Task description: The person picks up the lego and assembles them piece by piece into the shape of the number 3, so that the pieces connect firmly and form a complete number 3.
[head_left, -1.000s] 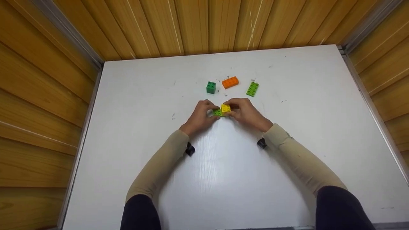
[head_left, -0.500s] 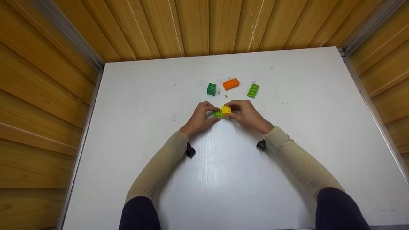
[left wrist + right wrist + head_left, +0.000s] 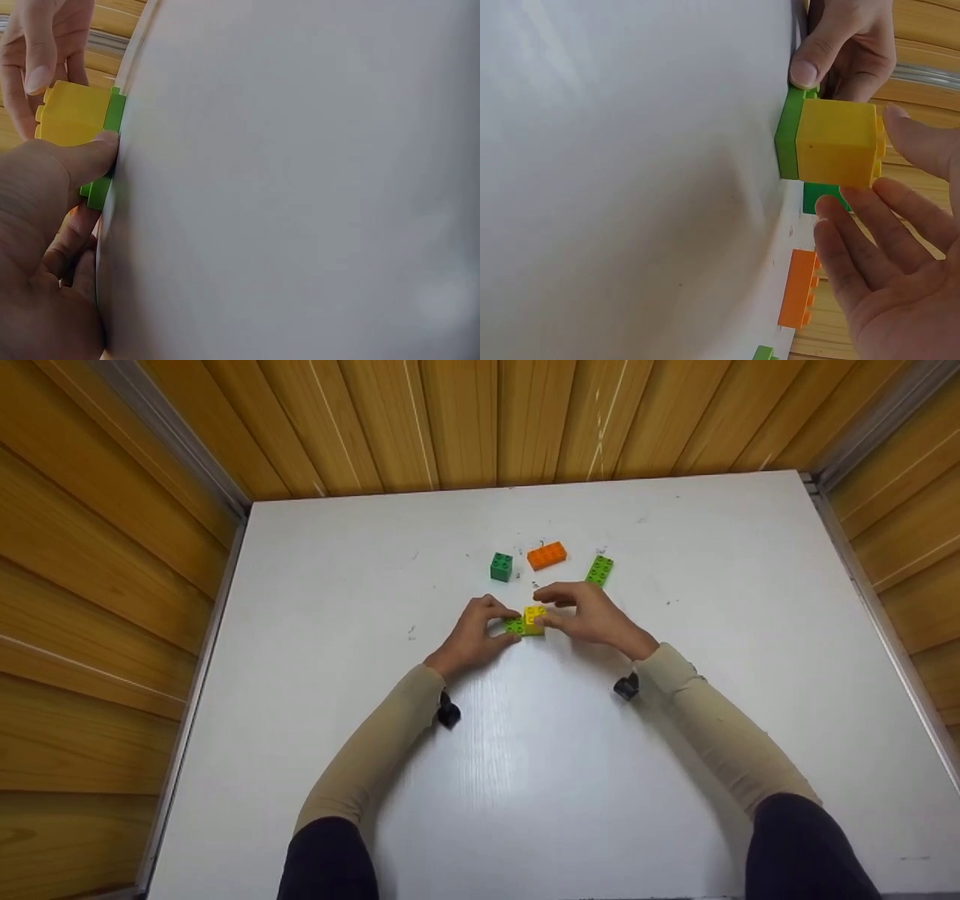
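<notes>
- From overhead, I see the person's left hand [image 3: 474, 634] pinching the uncovered end of a green plate [image 3: 514, 625] between thumb and fingertips, low on the white table [image 3: 480, 780]. That grip probably keeps the piece from sliding.
- A yellow block [image 3: 535, 612] stands upright on the plate's other end, studs up, leaving studs bare beside the left fingertips.
- The right hand [image 3: 589, 615] is beside the block, its thumb and fingers apart rather than clasping it, so the block seems to be borne by the plate alone.
- Beyond the hands lie a dark green block [image 3: 502, 566], an orange brick [image 3: 547, 556] and a second green plate [image 3: 600, 570], spread apart yet close by, presumably for easy picking.
- From the left wrist, the thumb [image 3: 90, 159] presses along the plate's near side, partly across the yellow block's foot; the grip looks meant to steady the base.
- From the right wrist, the yellow block sits squarely against the plate, with no gap that I can make out. The right fingers [image 3: 870, 240] are stretched and a little spread, the thumb near the studs; whether anything touches, I cannot tell.
</notes>
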`<state>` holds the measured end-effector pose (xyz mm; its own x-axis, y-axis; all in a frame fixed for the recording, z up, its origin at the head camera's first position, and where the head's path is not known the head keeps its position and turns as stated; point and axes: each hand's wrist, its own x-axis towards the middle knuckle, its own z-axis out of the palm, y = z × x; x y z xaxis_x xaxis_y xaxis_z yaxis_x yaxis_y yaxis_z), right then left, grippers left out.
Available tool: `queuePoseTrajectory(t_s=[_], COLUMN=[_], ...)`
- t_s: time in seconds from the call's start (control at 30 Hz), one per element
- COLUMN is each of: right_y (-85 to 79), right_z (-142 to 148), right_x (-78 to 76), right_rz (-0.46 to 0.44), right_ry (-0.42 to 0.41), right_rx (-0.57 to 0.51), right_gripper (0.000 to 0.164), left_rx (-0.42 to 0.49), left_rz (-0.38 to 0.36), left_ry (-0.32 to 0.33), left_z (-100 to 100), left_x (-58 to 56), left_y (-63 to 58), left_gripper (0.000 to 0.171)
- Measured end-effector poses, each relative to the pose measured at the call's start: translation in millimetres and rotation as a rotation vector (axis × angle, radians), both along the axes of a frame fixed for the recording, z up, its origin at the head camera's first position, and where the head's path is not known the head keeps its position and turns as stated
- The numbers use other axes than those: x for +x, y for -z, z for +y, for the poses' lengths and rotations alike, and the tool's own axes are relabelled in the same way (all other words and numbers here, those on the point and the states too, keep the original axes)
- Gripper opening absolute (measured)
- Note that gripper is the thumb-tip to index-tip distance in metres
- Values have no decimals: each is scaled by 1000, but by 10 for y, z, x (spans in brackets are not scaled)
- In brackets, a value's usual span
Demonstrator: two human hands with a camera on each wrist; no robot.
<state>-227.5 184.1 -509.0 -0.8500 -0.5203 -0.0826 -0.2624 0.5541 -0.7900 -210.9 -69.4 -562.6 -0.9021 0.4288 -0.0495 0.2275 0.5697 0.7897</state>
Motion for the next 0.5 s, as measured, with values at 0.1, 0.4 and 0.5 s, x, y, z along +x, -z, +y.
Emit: queuePoseTrajectory(t_s=[0.1, 0.4, 0.5], right_y=[-44, -96, -117], right_z=[38, 90, 108], right_x=[-72, -299, -363], right_rz=[18, 59, 75], right_ry=[24, 74, 88], right_rx=[-5, -4, -12], right_gripper=[48, 51, 52], left_rx=[-3, -6, -5], left_rz=[-1, -5, -14], left_ry=[-3, -14, -18], left_z=[1, -7, 4], left_x=[-2, -8, 1], left_y=[3, 16, 27], left_gripper=[36, 37, 36])
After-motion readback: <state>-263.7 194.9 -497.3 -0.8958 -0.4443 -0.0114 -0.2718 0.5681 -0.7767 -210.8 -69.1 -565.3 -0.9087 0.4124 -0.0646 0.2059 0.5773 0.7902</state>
